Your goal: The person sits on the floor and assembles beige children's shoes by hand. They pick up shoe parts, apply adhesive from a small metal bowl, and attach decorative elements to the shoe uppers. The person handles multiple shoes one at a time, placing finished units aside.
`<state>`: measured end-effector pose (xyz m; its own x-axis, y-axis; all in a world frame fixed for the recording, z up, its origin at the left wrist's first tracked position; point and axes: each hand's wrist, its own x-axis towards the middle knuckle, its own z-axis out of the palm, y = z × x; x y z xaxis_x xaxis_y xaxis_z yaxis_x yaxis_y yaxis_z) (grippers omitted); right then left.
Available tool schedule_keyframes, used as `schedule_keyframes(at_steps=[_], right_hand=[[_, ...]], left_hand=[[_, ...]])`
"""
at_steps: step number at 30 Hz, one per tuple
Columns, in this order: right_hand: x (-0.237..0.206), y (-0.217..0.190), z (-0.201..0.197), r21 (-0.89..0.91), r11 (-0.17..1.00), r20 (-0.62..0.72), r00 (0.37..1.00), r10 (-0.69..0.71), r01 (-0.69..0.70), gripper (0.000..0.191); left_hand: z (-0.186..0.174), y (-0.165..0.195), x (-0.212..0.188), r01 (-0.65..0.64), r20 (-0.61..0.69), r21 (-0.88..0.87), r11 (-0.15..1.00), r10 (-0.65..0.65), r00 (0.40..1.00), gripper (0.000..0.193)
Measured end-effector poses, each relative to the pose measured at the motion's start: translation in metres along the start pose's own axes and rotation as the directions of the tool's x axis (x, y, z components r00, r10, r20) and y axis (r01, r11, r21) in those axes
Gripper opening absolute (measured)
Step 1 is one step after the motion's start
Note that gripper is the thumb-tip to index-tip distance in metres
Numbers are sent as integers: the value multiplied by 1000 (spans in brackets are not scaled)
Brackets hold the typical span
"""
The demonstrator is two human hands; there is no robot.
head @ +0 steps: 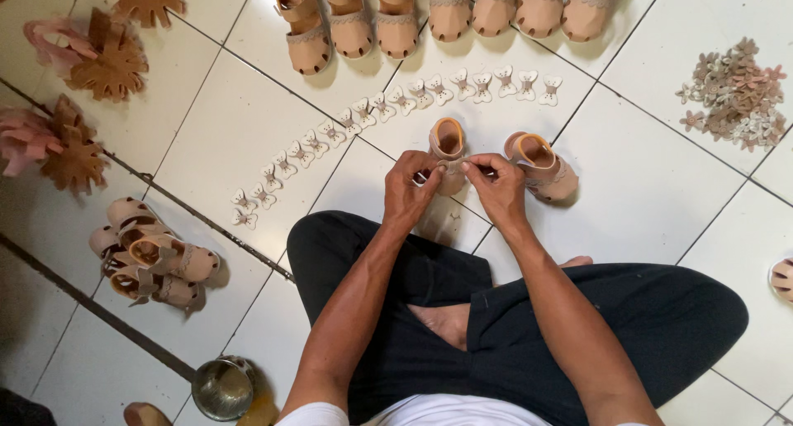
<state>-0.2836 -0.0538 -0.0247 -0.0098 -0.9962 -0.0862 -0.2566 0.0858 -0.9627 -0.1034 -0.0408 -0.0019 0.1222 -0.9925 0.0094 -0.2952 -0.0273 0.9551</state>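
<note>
Metal cup point(223, 388) (floor), flower cutouts point(735, 96)

White tiled floor point(661, 195), small sandals point(541, 166)

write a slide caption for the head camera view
Both hands, left hand and right hand, pinch a small beige sandal on the white tiled floor, behind a curved row of cream bows.

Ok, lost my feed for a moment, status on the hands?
Left hand and right hand both pinched on one small tan shoe. Second shoe just right of it, row of bows behind. Nothing blocking.
</note>
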Motion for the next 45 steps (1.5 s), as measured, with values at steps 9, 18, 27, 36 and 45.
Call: schedule_keyframes(at_steps=[9,18,27,36,45], right_hand=[[1,9,6,-5,999,-35,999,39,-39,20],[1,12,7,8,999,-42,999,34,-34,19],[1,20,8,14,998,-29,998,64,-64,23],[-11,21,12,191,909,103,928,357,-371,52],[-59,-78,-20,354,729,335,807,486,-586,61]], left_hand=[[2,-2,2,13,-47,26,1000,-12,999,12],[2,-5,3,21,-50,25,999,-20,999,12],[2,-5,4,-102,-85,60,993,107,991,13],[5,-40,0,576,116,-314,755,-572,812,40],[11,-5,-26,646,505,-748,150,-503,701,66]])
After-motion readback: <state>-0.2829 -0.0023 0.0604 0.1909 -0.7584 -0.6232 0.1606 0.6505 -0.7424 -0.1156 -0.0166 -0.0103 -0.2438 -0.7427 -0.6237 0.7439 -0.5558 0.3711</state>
